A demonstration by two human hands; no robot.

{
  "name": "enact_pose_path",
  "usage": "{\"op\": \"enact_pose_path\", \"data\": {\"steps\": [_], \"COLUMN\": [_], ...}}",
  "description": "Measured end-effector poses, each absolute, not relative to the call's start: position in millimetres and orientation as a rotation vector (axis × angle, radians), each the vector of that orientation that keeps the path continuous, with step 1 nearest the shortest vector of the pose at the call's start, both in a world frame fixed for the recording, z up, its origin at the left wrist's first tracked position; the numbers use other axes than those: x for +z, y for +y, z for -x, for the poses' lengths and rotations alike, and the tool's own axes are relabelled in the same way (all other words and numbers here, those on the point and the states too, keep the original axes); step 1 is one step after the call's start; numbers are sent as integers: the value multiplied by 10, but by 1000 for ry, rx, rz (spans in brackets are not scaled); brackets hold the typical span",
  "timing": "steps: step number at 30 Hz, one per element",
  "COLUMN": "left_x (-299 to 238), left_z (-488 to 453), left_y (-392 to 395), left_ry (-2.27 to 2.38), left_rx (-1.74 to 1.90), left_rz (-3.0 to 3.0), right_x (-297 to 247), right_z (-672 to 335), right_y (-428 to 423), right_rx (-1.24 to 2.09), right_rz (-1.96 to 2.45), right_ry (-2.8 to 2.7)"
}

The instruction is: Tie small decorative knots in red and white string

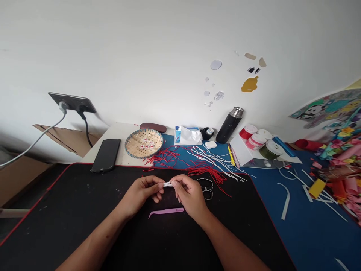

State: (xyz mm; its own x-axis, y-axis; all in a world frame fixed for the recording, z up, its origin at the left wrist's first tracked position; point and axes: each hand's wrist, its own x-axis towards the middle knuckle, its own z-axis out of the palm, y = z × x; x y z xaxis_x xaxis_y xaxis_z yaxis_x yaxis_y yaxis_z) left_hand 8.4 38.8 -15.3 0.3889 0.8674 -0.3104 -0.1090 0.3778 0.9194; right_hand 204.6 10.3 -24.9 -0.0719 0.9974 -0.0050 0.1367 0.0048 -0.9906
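Between my two hands stretches a small white strip (167, 184), perhaps cord or folded paper; its exact kind is too small to make out. My left hand (142, 192) pinches its left end between thumb and fingers. The other end is in the pinch of my right hand (188, 192). Purple bent-tip tweezers (167, 212) lie on the black mat (158, 244) just below my hands. Scissors with black handles (208, 188) rest beside my right hand, partly hidden by it.
Red cords (208, 171) and white cords (217, 160) lie beyond my hands. Behind stand a woven basket (132, 149) with small red-white pieces, a tissue box (177, 137), a black flask (228, 128) and ribbon spools (272, 149). A phone (106, 155) lies left; colourful paper pieces (346, 184) fill the right.
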Motion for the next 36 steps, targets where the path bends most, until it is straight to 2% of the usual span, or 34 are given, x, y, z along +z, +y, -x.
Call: {"op": "enact_pose_path", "data": {"steps": [11, 31, 34, 36], "left_x": [-187, -118, 14, 172], "left_z": [-158, -299, -243, -107], "left_y": [329, 228, 251, 222], "left_ry": [919, 1006, 1129, 1332], "left_rx": [892, 822, 821, 970], "left_rz": [-934, -1181, -1282, -1379], "right_x": [-264, -319, -312, -295], "right_z": [-1948, -1920, -1924, -1927], "right_y": [70, 88, 106, 114], "right_rx": [1509, 1528, 1554, 1579], "right_rz": [1083, 1109, 1116, 1132], "right_ry": [-1209, -1102, -1053, -1015]}}
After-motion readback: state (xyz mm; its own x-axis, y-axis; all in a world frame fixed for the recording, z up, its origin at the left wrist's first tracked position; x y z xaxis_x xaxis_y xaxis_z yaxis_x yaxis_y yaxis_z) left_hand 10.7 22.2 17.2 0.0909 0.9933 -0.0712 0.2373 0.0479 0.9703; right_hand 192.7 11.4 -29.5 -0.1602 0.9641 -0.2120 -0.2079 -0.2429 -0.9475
